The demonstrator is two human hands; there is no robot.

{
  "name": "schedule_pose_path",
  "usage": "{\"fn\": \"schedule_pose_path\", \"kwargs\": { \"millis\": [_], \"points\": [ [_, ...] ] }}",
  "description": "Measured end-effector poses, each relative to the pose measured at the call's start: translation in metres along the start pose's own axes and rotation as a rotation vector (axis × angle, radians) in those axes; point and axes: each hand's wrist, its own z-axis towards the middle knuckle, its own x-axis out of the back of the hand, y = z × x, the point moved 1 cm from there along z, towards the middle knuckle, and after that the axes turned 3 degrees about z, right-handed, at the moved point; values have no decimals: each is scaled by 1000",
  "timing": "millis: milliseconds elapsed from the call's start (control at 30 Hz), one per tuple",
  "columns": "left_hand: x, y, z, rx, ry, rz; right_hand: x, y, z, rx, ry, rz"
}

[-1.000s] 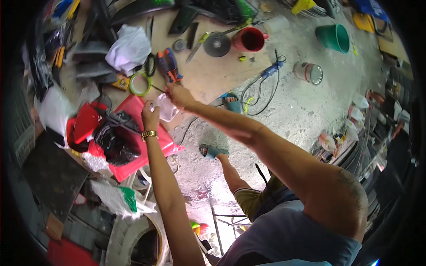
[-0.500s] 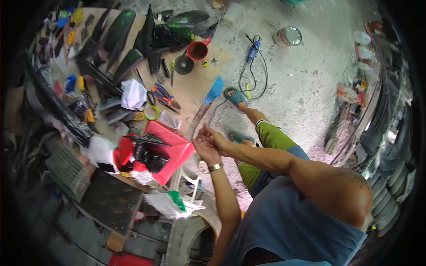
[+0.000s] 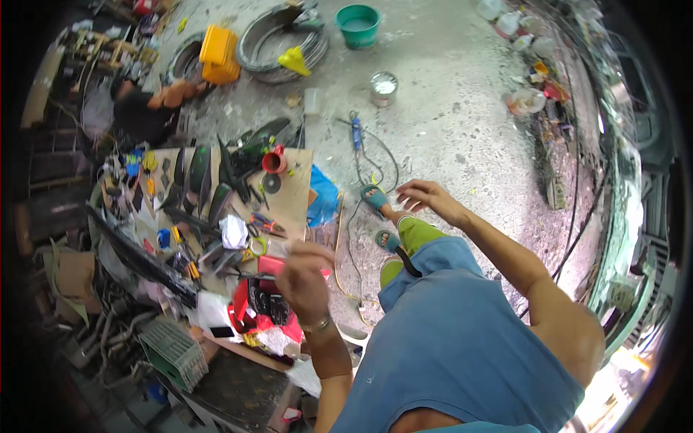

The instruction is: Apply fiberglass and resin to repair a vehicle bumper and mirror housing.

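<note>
My left hand (image 3: 303, 278) is raised over a red tray (image 3: 245, 299) that holds black parts, and its fingers pinch a small clear piece (image 3: 278, 249). Out to the right, my right hand (image 3: 429, 196) hangs in the air above the concrete floor with its fingers spread and nothing in it. It is near my feet in teal sandals (image 3: 373, 195). Beyond my left hand lies a wooden board (image 3: 292, 202) with pliers (image 3: 267, 225), a green tape ring (image 3: 258, 247), a white rag (image 3: 233, 232), a black disc (image 3: 272, 182) and a red cup (image 3: 274, 160).
Black plastic panels (image 3: 216, 173) lie at the board's far left. A blue cloth (image 3: 325, 198) and a cable with a blue tool (image 3: 356, 133) are on the floor. Farther off stand a tin can (image 3: 383, 86), green bucket (image 3: 359, 22), yellow jerrycan (image 3: 219, 54) and tyre (image 3: 281, 43). A green crate (image 3: 173, 350) sits near left.
The two hands were together on the small piece; now my right hand has let go and swung out to the right, open. The left hand keeps the piece. The view has shifted.
</note>
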Motion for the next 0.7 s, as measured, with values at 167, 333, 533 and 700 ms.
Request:
{"fn": "schedule_pose_path", "kwargs": {
  "millis": [167, 333, 533, 700],
  "points": [
    [-166, 125, -44, -334, -1193, -513, 126, 95, -48, 86, 488, -371],
    [-265, 132, -68, -621, -1270, -635, 252, 281, -144, -196, 661, -286],
    [-379, 57, -82, -793, -1808, -1049, 268, 401, -266, -755, 862, 208],
    [-437, 28, -76, -378, -1860, -447, 357, 337, -263, -360, 1141, 271]
  ]
}}
